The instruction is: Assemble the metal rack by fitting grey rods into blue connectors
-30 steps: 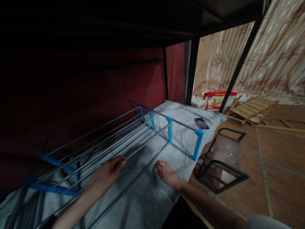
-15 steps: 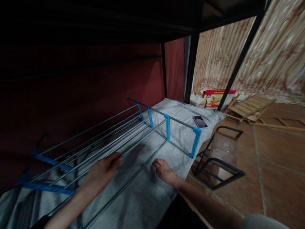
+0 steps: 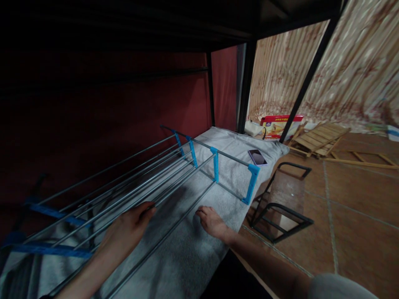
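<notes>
Head view: the rack lies on the blanket. The left hand appears to pinch its rod; the right hand curls beside it, grip unclear. Even, light pressure should keep the rack from twisting.

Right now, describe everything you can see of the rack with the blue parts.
The rack is a long frame of thin grey bars, metallic in look, joined by bright blue brackets that look plastic. Several bars run parallel along its length. It lies on the grey cloth beside a dark red surface, its near left end dim and cut off by the picture's edge. The left hand grips one long bar; the right hand is near another, contact unclear.
</notes>
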A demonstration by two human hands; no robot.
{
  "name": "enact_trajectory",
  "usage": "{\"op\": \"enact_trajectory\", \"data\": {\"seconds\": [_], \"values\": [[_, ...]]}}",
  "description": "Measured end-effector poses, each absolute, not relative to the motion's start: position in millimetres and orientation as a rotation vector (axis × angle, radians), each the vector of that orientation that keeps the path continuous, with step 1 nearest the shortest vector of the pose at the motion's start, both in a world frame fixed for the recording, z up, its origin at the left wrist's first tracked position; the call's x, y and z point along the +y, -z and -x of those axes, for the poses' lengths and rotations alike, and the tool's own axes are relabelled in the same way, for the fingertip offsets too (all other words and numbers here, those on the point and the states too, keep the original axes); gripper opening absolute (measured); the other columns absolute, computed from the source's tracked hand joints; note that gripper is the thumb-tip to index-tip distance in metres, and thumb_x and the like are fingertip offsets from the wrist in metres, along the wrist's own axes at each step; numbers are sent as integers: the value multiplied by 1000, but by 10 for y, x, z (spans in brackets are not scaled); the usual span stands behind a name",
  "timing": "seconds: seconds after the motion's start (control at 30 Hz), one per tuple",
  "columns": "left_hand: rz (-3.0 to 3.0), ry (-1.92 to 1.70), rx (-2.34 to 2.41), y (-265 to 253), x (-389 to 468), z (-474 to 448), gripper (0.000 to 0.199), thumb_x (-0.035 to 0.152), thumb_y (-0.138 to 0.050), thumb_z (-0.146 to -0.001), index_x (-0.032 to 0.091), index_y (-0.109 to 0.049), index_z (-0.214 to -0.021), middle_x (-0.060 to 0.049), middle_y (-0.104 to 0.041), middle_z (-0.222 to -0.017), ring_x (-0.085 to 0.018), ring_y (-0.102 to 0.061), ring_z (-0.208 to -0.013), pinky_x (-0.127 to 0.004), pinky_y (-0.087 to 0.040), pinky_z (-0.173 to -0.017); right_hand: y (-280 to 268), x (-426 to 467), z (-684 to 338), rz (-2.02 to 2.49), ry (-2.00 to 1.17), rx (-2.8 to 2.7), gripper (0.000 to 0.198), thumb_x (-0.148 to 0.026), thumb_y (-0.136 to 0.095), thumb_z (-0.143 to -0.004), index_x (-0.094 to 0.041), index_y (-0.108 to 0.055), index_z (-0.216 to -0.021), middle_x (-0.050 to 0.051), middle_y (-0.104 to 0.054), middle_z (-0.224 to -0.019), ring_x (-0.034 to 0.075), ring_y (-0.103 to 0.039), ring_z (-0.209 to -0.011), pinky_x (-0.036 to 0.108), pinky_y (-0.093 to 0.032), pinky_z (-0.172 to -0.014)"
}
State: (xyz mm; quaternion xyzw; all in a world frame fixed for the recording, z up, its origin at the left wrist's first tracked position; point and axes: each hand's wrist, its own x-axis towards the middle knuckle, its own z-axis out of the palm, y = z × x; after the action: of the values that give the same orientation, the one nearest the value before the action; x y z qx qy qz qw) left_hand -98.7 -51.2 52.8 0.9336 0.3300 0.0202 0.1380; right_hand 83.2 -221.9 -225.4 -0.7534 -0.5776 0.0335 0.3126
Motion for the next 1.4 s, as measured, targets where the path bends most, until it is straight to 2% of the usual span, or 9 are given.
{"op": "enact_trajectory", "data": {"seconds": [0.2,0.43,0.67,1.03,1.4], "values": [[-2679,-37,1001,-512,-496,977,61,57,-37,-90,23,-73,-125,-9,-78,-118,-32,-74,-107,-37,-57,-88,2216,-2221,-823,1998,-91,-1514,33,-9,-49,-94,-19,-64,-123,9,-63,-123,23,-57,-113,40,-45,-104],[-2676,-120,981,-556,-538,944,55,52,-40,-89,22,-77,-116,-8,-80,-111,-30,-75,-106,-33,-57,-88,2220,-2219,-806,2011,-80,-1497,35,-9,-48,-94,-19,-65,-122,10,-63,-122,23,-56,-113,41,-46,-104],[-2664,-82,991,-517,-507,948,64,58,-37,-88,19,-75,-122,-11,-77,-120,-32,-72,-114,-38,-56,-94,2226,-2229,-830,1986,-111,-1513,35,-11,-49,-94,-20,-64,-124,9,-62,-123,22,-56,-113,39,-46,-104],[-2681,-90,970,-499,-556,960,60,53,-36,-90,21,-76,-121,-9,-79,-116,-30,-74,-109,-37,-57,-93,2209,-2230,-822,2001,-125,-1502,36,-10,-48,-95,-20,-65,-125,10,-63,-123,23,-56,-114,39,-46,-104],[-2691,-37,990,-483,-612,977,67,55,-30,-91,20,-73,-129,-10,-74,-128,-31,-70,-119,-40,-54,-103,2226,-2232,-828,1993,-110,-1504,36,-11,-49,-95,-20,-64,-126,10,-63,-124,23,-56,-113,41,-47,-104]]}}
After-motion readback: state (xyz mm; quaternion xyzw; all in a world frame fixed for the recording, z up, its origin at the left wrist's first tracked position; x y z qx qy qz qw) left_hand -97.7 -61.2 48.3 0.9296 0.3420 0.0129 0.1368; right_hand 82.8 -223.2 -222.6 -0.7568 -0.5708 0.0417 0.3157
